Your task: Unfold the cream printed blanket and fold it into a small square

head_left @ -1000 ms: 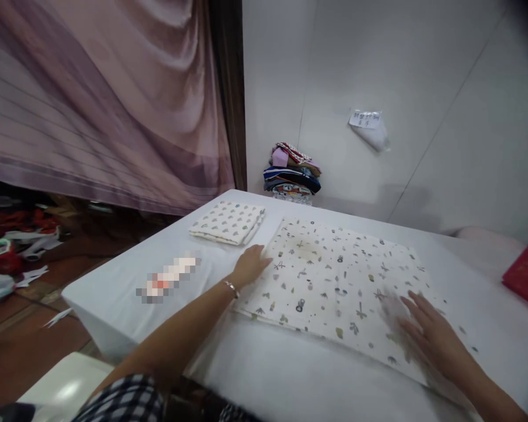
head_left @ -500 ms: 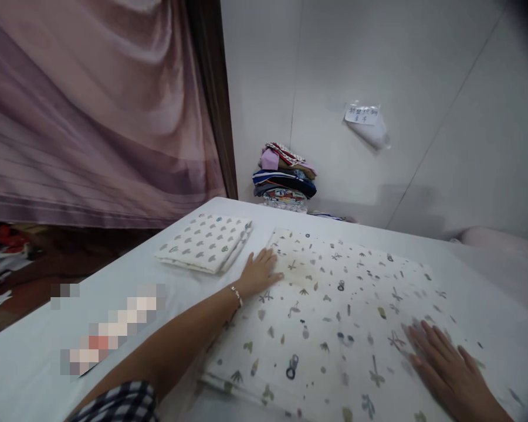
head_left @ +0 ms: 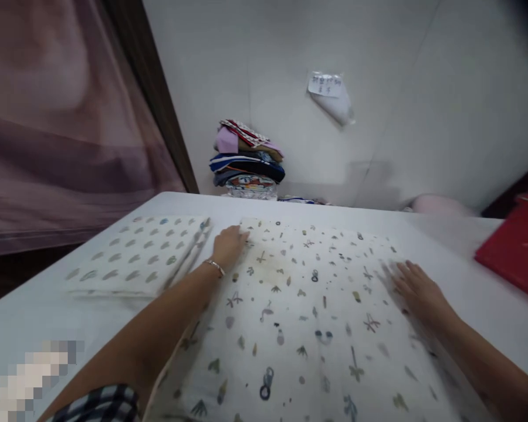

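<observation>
A white cloth [head_left: 299,316] printed with small plants and figures lies folded and spread out on the white table in front of me. At its far left corner rests my left hand [head_left: 229,246], palm down with the fingers stretched along the edge; a silver bracelet circles the wrist. My right hand [head_left: 422,293] lies flat on the cloth's right side, fingers extended and slightly blurred. Left of the cloth is a smaller folded white cloth [head_left: 136,249] with grey-green cactus-like prints, near my left forearm. Neither hand grips a fold that I can see.
The white table [head_left: 334,215] ends at a pale wall. A stack of folded fabrics [head_left: 249,161] stands beyond its far edge. A red bag-like object [head_left: 519,246] sits at the right. Pink curtain [head_left: 61,129] hangs at left, and a paper in plastic [head_left: 330,94] is on the wall.
My view has turned right, showing the red object. My left hand has moved to the cloth's far left corner, and my right hand has slid farther away along its right side.
</observation>
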{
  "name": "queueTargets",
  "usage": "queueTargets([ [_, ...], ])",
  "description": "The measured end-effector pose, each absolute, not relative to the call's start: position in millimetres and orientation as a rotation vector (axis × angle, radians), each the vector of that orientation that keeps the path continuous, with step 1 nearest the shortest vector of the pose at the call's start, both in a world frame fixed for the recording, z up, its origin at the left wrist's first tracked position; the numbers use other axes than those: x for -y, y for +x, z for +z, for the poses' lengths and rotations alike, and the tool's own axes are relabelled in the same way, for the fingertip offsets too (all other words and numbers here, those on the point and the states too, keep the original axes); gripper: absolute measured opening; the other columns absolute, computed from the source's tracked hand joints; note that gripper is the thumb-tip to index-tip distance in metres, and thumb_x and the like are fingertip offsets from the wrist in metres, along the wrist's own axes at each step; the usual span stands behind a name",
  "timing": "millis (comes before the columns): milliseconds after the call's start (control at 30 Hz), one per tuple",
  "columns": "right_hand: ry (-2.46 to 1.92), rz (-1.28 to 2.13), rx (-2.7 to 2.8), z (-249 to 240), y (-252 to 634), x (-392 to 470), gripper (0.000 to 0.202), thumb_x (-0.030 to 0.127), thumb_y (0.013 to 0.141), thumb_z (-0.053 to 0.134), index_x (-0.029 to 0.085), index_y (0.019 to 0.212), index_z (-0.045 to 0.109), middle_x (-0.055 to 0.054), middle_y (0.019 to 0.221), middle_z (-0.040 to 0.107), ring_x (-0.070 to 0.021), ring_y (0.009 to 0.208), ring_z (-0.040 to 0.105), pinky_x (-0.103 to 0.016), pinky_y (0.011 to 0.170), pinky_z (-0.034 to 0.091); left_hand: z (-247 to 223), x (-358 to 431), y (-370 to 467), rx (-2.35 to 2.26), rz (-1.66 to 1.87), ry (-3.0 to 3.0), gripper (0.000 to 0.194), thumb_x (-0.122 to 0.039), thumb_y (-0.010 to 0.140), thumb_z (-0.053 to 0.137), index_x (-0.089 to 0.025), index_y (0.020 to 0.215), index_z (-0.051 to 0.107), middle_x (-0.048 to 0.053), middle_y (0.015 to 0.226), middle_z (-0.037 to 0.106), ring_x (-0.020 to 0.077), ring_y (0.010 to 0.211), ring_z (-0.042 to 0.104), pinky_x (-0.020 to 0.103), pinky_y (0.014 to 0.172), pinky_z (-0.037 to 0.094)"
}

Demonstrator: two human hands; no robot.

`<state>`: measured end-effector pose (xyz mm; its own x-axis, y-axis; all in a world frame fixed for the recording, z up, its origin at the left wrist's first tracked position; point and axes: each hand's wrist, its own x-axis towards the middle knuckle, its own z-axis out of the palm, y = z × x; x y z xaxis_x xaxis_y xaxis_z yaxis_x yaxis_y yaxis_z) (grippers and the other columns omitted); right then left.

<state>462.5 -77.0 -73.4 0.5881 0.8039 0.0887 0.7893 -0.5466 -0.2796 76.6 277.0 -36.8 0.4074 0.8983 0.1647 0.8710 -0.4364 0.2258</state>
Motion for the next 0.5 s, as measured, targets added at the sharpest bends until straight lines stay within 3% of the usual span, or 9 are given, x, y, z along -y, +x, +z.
queueTargets([
  [133, -2.751, 0.041, 0.959, -56, 502, 38, 0.064, 0.050, 0.089, 0.030, 0.008, 0.136, 0.041, -0.021, 0.134, 0.048, -0.0357, 0.125, 0.042, -0.052, 0.097, 0.039, -33, -310, 106, -1.844, 0.284, 2.242, 0.055, -0.052, 0.085, 0.041, -0.007, 0.115, 0.055, 0.022, 0.116, 0.059, 0.0318, 0.107, 0.056, 0.039, 0.083, 0.045],
  [200, -2.846, 0.049, 0.816, -54, 512, 25, 0.069, 0.055, 0.087, 0.032, 0.008, 0.138, 0.037, -0.022, 0.128, 0.052, -0.0363, 0.117, 0.049, -0.049, 0.089, 0.044, -35, -320, 115, -1.859, 0.240, 2.171, 0.051, -0.048, 0.081, 0.049, -0.007, 0.111, 0.056, 0.022, 0.112, 0.061, 0.0311, 0.104, 0.059, 0.037, 0.079, 0.046],
  [333, -2.898, 0.041, 0.833, -56, 512, 8, 0.067, 0.053, 0.084, 0.042, 0.010, 0.135, 0.040, -0.020, 0.120, 0.056, -0.0321, 0.109, 0.055, -0.041, 0.085, 0.046, -42, -321, 124, -1.809, 0.386, 2.236, 0.033, -0.031, 0.085, 0.046, -0.010, 0.108, 0.057, 0.018, 0.114, 0.062, 0.0293, 0.106, 0.058, 0.036, 0.082, 0.045],
  [500, -2.857, 0.002, 0.899, -58, 509, -2, 0.048, 0.038, 0.085, 0.043, 0.012, 0.124, 0.051, -0.017, 0.111, 0.062, -0.0291, 0.101, 0.059, -0.038, 0.081, 0.046, -46, -320, 133, -1.862, 0.483, 2.227, 0.031, -0.025, 0.085, 0.043, -0.012, 0.110, 0.055, 0.018, 0.115, 0.059, 0.0306, 0.103, 0.059, 0.041, 0.082, 0.047],
])
